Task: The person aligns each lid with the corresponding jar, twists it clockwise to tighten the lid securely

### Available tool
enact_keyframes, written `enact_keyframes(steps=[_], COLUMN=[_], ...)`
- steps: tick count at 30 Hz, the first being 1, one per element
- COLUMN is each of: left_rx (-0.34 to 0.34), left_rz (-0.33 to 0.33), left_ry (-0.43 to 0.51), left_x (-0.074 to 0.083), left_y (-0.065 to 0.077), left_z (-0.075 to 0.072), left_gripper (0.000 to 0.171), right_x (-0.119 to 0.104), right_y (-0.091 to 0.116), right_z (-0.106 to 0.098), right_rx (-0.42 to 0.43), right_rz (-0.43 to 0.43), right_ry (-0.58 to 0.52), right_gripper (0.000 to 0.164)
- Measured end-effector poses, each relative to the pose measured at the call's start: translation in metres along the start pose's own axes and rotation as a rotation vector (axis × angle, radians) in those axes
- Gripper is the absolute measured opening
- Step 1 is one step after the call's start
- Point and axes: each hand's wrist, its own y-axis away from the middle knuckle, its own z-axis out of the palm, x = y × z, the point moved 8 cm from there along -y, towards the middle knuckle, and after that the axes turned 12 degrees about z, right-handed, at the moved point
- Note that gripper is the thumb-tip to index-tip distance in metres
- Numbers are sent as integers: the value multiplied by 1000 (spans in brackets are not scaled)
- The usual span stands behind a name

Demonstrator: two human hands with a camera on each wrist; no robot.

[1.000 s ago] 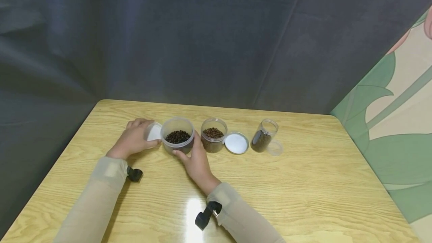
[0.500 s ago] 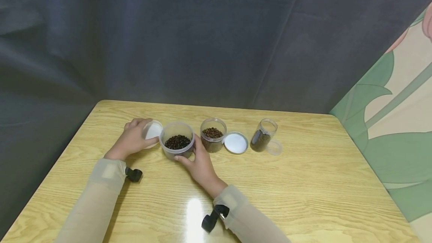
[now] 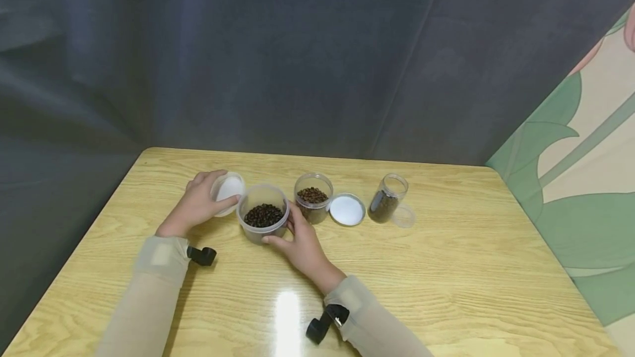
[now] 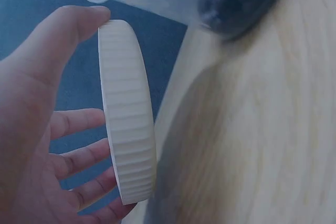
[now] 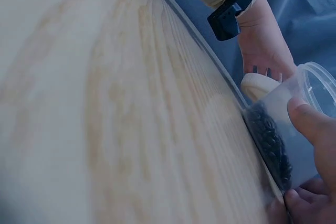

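Observation:
My left hand (image 3: 198, 200) grips a round white screw lid (image 3: 231, 187) by its edge, its pale underside facing up. In the left wrist view the lid's ribbed rim (image 4: 128, 114) sits between thumb and fingertips, just above the table. Close to its right stands a wide clear plastic jar (image 3: 258, 232), uncovered and partly filled with dark coffee beans (image 3: 263, 215). My right hand (image 3: 303, 245) holds this jar around its right side, thumb in front; the right wrist view shows the thumb (image 5: 307, 119) against the wall. Some right fingers are hidden behind the jar.
Right of the jar stands a smaller uncovered jar (image 3: 313, 215) of brown beans. Beyond it lie a white-lined lid (image 3: 346, 210), a tall clear jar (image 3: 384, 207) with dark contents and a thin clear lid (image 3: 404, 216). A dark curtain (image 3: 317, 59) hangs behind the wooden table (image 3: 446, 269).
My right hand has drawn the wide jar slightly toward me. My left hand has shifted a little to the right with the white lid, more of which now shows.

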Motion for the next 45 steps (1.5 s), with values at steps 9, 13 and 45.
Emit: enact_keyframes(steps=[9, 13, 45], left_rx=[3, 23, 258], left_rz=[-16, -14, 434], left_ry=[16, 43, 989], left_x=[2, 1, 51], left_y=[0, 1, 8], left_z=[-2, -6, -15], left_gripper=[89, 89, 91], right_x=[2, 3, 9], right_y=[5, 8, 15], right_z=[-7, -10, -21], right_rx=[-47, -64, -223], right_rz=[2, 19, 6], right_ry=[0, 11, -2], right_gripper=[91, 92, 89])
